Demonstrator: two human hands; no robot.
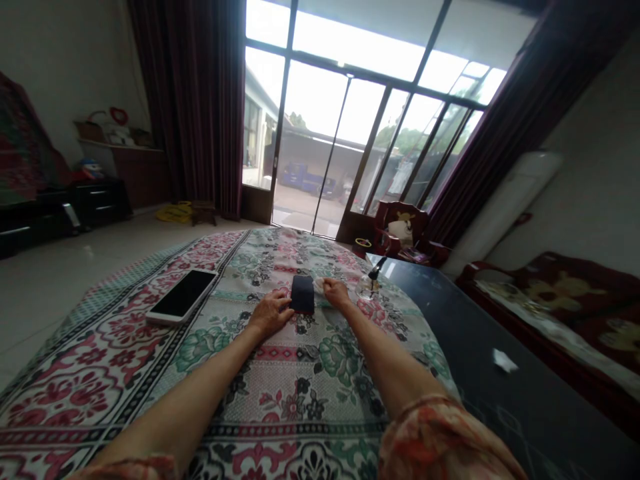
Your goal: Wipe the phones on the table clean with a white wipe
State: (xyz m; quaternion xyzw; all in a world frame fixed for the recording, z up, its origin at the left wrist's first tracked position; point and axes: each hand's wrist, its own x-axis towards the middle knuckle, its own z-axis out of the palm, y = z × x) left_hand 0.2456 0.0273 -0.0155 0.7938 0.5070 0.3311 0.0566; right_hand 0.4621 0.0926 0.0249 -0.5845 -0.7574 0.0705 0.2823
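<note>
A small dark blue rectangular piece [302, 295], too plain to tell its kind, lies flat on the patterned tablecloth [287, 393]. My left hand [271, 313] rests palm down at its left side, fingers stretched out with their tips at its edge. At the right side, my right hand [336, 292] is closed on a white tissue [319, 285], whose end reaches the blue piece's upper right edge. Right of that hand stands a clear glass jar [369, 287] with a dark brush-like handle sticking out. Its contents are hard to make out.
A white tablet-like device [183, 297] with a black screen lies to the left on the cloth. Beside the cloth, a dark glossy tabletop [465, 333] holds a crumpled white tissue [505, 361]. Wooden seats [565, 293] stand right, with glass doors [315, 153] ahead.
</note>
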